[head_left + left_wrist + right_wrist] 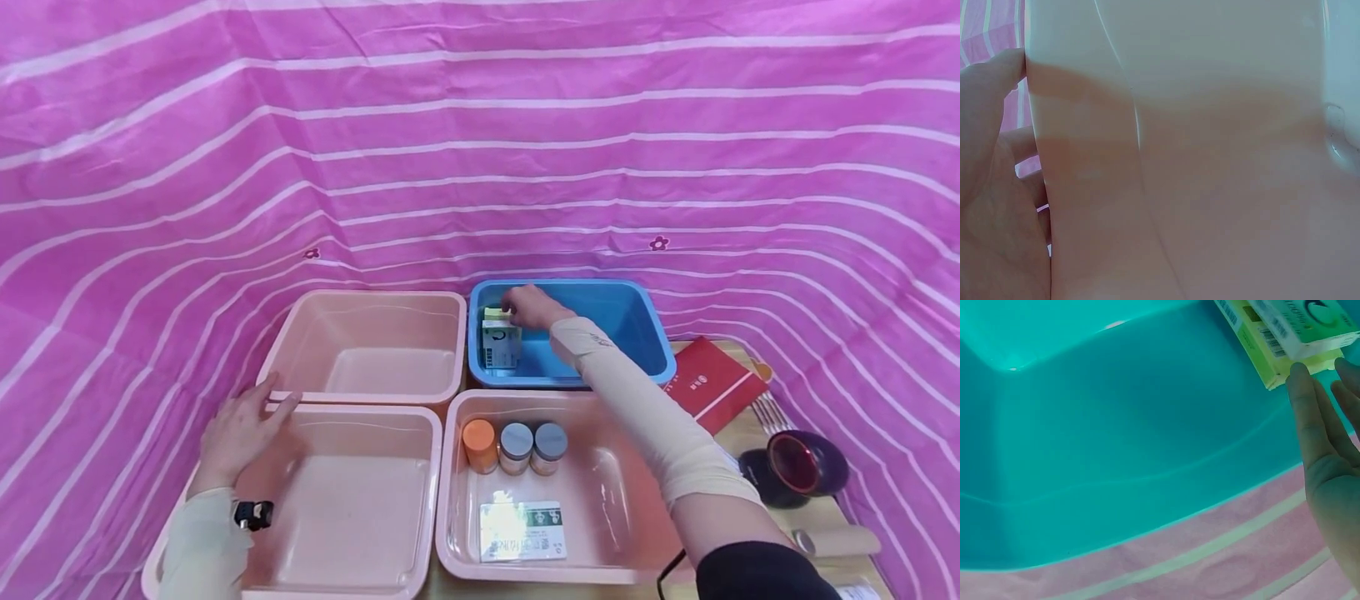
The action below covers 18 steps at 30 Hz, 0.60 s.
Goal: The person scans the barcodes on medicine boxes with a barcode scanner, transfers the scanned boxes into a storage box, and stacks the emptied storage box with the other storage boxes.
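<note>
In the head view my right hand (534, 307) reaches into the blue bin (558, 377), over its far left part. A white and green box (500, 348) lies there on a yellow-green box (1259, 353). In the right wrist view the fingers (1311, 419) are extended, with their tips at the end of the yellow-green box; whether they touch it I cannot tell. My left hand (238, 433) rests on the left rims of the pink bins, over the front left pink bin (352, 500). In the left wrist view its fingers (1022, 144) lie along the bin's edge.
The front right pink bin (600, 575) holds an orange bottle (481, 446), two grey-capped jars (516, 448) and a flat box (522, 532). Another pink bin (360, 296) stands at the back left. On the right are a red booklet (708, 383), forks (770, 414) and dark bowls (828, 463).
</note>
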Each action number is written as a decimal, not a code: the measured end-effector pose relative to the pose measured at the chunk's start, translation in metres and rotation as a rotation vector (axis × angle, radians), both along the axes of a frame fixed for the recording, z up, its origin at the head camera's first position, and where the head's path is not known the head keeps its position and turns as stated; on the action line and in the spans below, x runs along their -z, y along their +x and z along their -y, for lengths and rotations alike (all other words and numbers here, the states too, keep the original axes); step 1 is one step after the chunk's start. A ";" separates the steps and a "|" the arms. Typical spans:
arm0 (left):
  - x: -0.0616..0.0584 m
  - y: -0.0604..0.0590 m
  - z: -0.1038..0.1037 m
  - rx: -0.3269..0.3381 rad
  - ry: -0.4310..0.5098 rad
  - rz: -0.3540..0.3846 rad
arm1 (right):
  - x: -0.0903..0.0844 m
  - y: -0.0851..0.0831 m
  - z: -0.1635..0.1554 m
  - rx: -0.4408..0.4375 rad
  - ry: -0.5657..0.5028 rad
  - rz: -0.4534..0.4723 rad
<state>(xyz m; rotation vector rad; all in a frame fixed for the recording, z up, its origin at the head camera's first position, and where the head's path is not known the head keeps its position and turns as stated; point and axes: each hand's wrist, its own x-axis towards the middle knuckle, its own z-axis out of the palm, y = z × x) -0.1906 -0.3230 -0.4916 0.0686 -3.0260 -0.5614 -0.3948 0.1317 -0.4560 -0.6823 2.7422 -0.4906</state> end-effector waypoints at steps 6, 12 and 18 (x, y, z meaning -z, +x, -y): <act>0.000 -0.002 -0.002 0.007 0.001 0.010 | -0.008 0.010 -0.006 -0.047 -0.043 -0.027; 0.002 -0.001 -0.003 0.012 0.000 0.019 | -0.031 0.053 -0.011 -0.177 -0.109 -0.133; 0.001 -0.001 0.000 0.015 0.001 -0.010 | -0.037 0.124 -0.014 -0.371 -0.185 -0.097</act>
